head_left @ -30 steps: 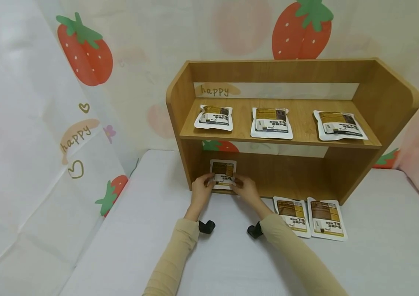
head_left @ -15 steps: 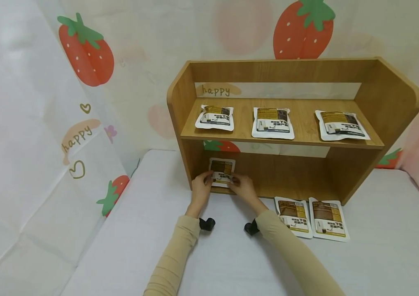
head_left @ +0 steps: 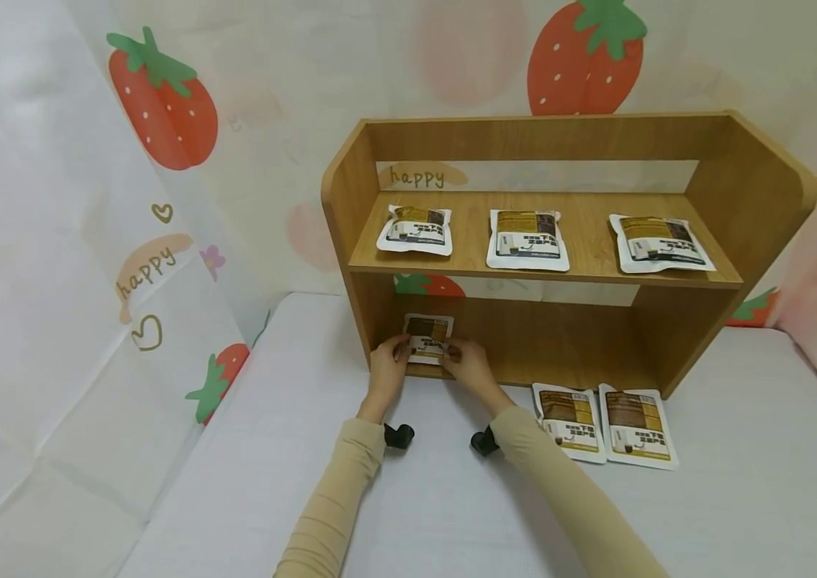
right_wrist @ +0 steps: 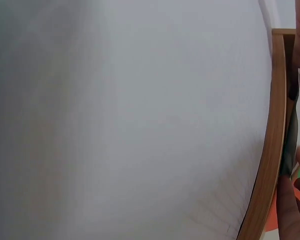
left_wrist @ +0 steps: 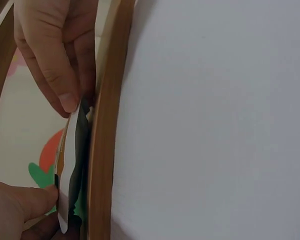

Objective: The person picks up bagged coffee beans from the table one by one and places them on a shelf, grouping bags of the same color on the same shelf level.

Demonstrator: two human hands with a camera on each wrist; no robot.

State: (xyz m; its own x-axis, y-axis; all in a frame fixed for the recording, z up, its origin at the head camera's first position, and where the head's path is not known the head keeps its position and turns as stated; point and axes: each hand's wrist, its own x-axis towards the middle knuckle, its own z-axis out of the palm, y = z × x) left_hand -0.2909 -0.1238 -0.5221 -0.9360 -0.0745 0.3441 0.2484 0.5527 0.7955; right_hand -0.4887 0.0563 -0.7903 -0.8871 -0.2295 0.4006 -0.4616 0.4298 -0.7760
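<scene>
Packet pinched by left hand and right hand in lower shelf, three packets laid above, two packets left on desk alongside

I see my left hand and right hand pinching a small packet by its lower corners, upright at the left of the wooden shelf's lower compartment. Its base seems to rest on the board. Three packets lie on the upper board; two more lie on the white tabletop just beside the shelf
</scene>
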